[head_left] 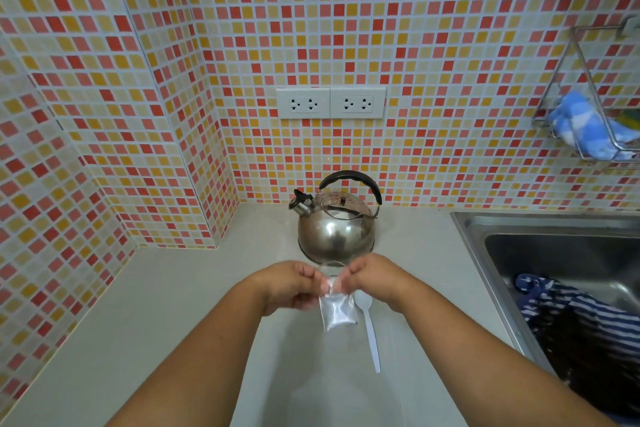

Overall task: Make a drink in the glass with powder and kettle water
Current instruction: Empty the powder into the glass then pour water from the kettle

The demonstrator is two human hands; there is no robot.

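Both hands, left [291, 284] and right [370, 279], pinch the top of a small clear sachet [337, 312] of white powder hanging between them. The glass [330, 269] shows just beyond the fingertips, the kettle [336, 229] farther behind. A white spoon [370, 326] lies below the right hand.

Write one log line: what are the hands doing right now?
left hand + right hand: pinching top of powder packet | glass: behind packet | kettle: untouched | spoon: on counter

sockets [330, 103] on wall | rack [588, 97], blue cloth [576, 125] | sink [554, 253], striped cloth [568, 308]
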